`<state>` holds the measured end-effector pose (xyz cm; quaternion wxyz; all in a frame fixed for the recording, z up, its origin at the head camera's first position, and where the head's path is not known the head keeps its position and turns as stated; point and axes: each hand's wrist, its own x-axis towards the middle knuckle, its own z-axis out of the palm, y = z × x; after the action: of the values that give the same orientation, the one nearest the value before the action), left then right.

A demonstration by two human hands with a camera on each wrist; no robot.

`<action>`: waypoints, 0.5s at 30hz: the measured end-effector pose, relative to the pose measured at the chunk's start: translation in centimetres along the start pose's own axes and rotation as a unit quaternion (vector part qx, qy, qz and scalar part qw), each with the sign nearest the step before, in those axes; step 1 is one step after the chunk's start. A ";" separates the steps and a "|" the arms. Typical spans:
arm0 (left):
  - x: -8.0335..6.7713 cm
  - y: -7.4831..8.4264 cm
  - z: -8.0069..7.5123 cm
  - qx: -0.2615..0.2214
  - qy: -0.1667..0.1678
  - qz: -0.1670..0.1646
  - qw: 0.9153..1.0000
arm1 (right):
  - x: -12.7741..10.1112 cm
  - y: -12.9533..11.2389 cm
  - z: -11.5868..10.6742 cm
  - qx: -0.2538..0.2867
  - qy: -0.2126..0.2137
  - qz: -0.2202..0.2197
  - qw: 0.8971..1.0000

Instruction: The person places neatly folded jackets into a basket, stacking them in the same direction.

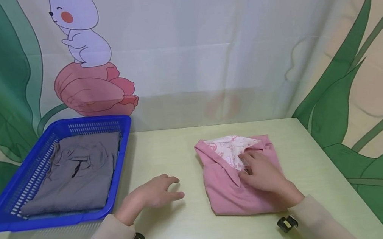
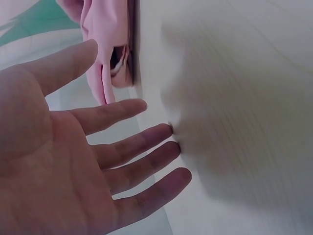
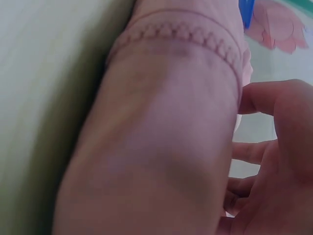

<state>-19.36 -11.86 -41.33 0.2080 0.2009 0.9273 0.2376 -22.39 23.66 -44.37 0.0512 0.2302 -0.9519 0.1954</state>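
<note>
While the pale green tabletop [image 1: 188,233] carries a blue plastic mesh basket [image 1: 12,216] with a folded grey garment [image 1: 73,179] at far left, a folded pink garment with printed lining [image 1: 228,192] lies right of centre. On it rests the right hand [image 1: 262,174], fingers loosely bent at the lining's edge, gripping nothing visible. Left of the pink garment, apart from it, the left hand [image 1: 157,192] hovers, fingers spread, empty.

Pale green table [image 1: 188,233] — blue basket [image 1: 2,221], folded pink garment [image 1: 228,192]
</note>
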 end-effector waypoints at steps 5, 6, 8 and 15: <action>0.0 -0.4 0.0 0.001 0.008 -0.008 1.000 | 1.3 -2.0 1.0 -0.012 -0.010 -0.021 1.000; 0.0 -0.5 0.0 0.001 0.010 -0.009 1.000 | 1.5 -2.3 1.2 -0.015 -0.012 -0.026 0.999; 0.0 -0.5 0.0 0.001 0.014 -0.010 1.000 | 1.9 -3.0 1.6 -0.016 -0.016 -0.033 0.999; -0.1 -1.1 0.0 -0.029 0.055 -0.025 0.998 | 3.1 -5.4 1.9 0.014 -0.030 -0.067 0.997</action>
<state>-19.59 -12.80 -41.84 0.1678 0.1580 0.9350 0.2695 -22.71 17.16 -43.62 0.0326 0.3003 -0.9325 0.1978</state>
